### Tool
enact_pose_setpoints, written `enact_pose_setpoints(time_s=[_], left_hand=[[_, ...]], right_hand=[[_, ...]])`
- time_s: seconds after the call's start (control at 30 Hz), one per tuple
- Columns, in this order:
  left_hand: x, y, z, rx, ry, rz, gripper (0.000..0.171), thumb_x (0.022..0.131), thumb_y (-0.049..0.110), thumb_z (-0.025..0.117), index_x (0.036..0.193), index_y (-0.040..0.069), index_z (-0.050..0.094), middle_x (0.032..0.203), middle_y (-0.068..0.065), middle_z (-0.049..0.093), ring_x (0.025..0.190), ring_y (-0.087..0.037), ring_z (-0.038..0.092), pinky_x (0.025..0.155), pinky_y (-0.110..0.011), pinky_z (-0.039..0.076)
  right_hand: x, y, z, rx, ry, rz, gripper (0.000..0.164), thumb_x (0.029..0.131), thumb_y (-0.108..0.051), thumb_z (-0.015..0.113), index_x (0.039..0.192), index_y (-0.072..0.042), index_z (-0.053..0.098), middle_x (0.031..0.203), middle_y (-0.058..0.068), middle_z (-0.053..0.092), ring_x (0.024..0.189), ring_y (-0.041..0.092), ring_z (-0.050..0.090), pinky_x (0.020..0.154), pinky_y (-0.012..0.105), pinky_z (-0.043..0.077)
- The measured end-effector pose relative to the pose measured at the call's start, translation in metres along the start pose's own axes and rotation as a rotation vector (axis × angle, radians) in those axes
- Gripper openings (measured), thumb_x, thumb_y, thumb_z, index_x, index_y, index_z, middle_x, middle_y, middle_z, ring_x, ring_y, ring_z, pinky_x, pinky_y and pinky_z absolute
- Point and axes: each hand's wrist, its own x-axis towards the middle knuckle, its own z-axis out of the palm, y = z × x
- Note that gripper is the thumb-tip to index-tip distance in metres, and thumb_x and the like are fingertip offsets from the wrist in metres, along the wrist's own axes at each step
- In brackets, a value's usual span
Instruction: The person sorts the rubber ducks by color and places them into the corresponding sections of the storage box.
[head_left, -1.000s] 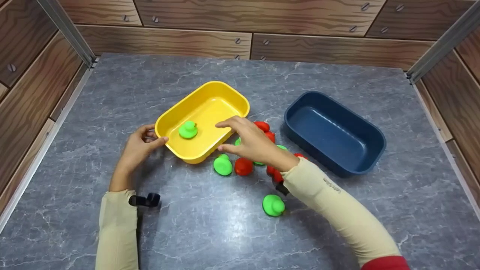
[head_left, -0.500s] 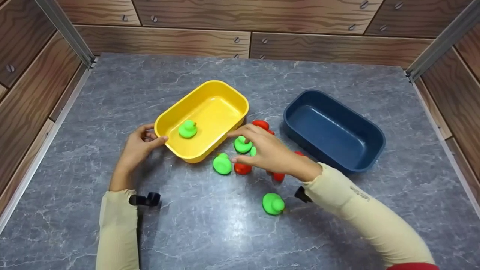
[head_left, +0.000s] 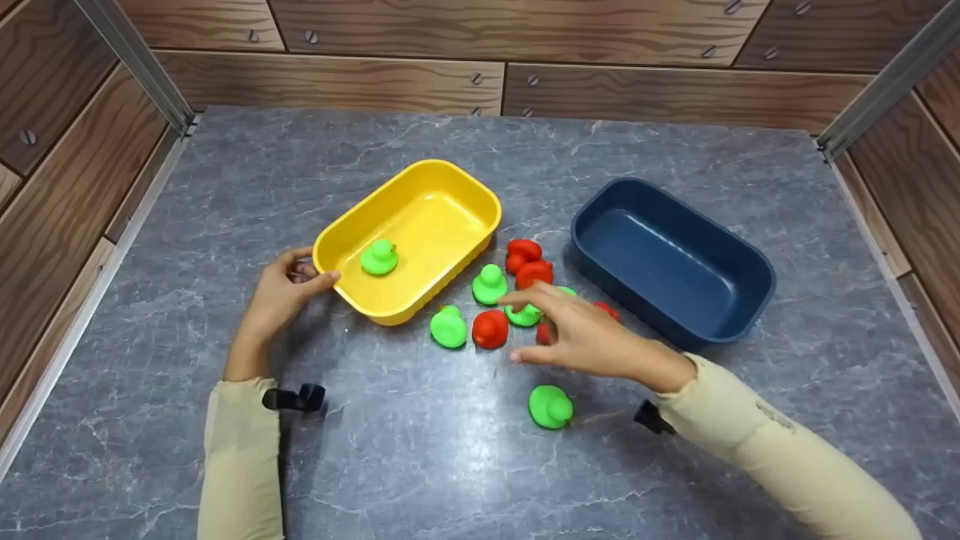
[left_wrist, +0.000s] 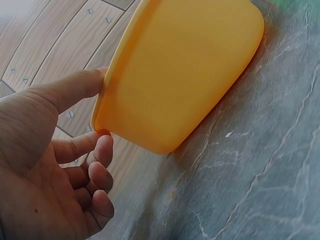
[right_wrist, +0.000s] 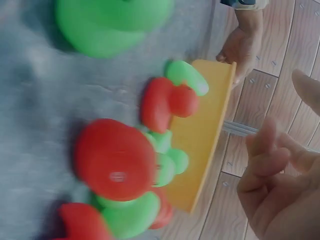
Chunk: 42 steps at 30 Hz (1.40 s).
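My left hand [head_left: 283, 300] holds the near left end of a yellow plastic bin [head_left: 472, 259], thumb and index finger at its rim; the other fingers curl free beside it in the left wrist view. One green rubber duck [head_left: 379, 259] sits inside the bin. My right hand [head_left: 589, 334] hovers over a cluster of red and green ducks with thumb and fingers spread, holding nothing. Near it are a red duck [head_left: 490, 328], a green duck [head_left: 490, 285] and an overturned-looking green duck [head_left: 448, 328]. The hand partly covers several ducks.
A dark blue bin [head_left: 667, 274] with nothing in it stands to the right of the cluster. A lone green duck [head_left: 550, 407] lies nearer on the grey marbled table [head_left: 390, 450]. Wood-patterned walls [head_left: 450, 34] enclose the back and sides.
My right hand has moved from over the yellow bin's edge to the right and nearer, over the ducks, uncovering several of them. The left hand has stayed at the bin.
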Motion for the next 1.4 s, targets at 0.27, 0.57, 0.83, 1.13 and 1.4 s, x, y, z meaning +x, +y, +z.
enact_pose_setpoints(time_s=[0.27, 0.57, 0.83, 1.13, 1.4], left_hand=[[0.003, -0.002, 0.000, -0.019, 0.006, -0.004, 0.062, 0.086, 0.021, 0.072, 0.137, -0.002, 0.046, 0.090, 0.003, 0.050, 0.077, -0.005, 0.047, 0.066, -0.014, 0.041], [0.002, -0.002, 0.000, -0.006, 0.010, -0.002, 0.062, 0.086, 0.023, 0.072, 0.137, -0.002, 0.046, 0.091, 0.003, 0.051, 0.077, -0.005, 0.047, 0.066, -0.014, 0.041], [0.000, -0.001, 0.001, -0.010, 0.017, 0.015, 0.061, 0.086, 0.022, 0.072, 0.136, -0.003, 0.047, 0.090, 0.003, 0.051, 0.076, -0.005, 0.047, 0.065, -0.014, 0.041], [-0.001, -0.002, 0.000, 0.008, 0.006, 0.005, 0.061, 0.086, 0.025, 0.072, 0.135, -0.001, 0.048, 0.094, 0.001, 0.051, 0.078, -0.006, 0.047, 0.068, -0.015, 0.041], [-0.001, -0.001, 0.000, 0.002, 0.007, 0.000, 0.062, 0.086, 0.025, 0.072, 0.136, -0.001, 0.047, 0.093, 0.001, 0.051, 0.078, -0.005, 0.048, 0.067, -0.015, 0.041]], right_hand=[[-0.026, 0.025, 0.009, 0.034, -0.061, 0.026, 0.067, 0.082, -0.038, 0.076, 0.138, -0.012, 0.050, 0.123, 0.012, 0.059, 0.080, 0.021, 0.053, 0.065, 0.023, 0.044], [-0.048, 0.034, 0.017, 0.055, -0.100, 0.045, 0.069, 0.080, -0.041, 0.077, 0.137, -0.014, 0.050, 0.122, 0.008, 0.057, 0.081, 0.023, 0.052, 0.064, 0.022, 0.041], [-0.059, 0.037, 0.026, -0.023, -0.145, 0.049, 0.068, 0.078, -0.041, 0.078, 0.135, -0.018, 0.051, 0.113, 0.001, 0.057, 0.076, 0.011, 0.049, 0.066, 0.023, 0.040], [-0.062, 0.040, 0.033, -0.067, -0.228, 0.128, 0.067, 0.078, -0.051, 0.075, 0.133, -0.021, 0.052, 0.118, -0.002, 0.055, 0.103, 0.017, 0.057, 0.082, 0.039, 0.048], [-0.059, 0.046, 0.039, -0.095, -0.216, 0.164, 0.063, 0.076, -0.049, 0.077, 0.128, -0.023, 0.053, 0.113, -0.003, 0.054, 0.099, 0.017, 0.057, 0.080, 0.042, 0.047]])
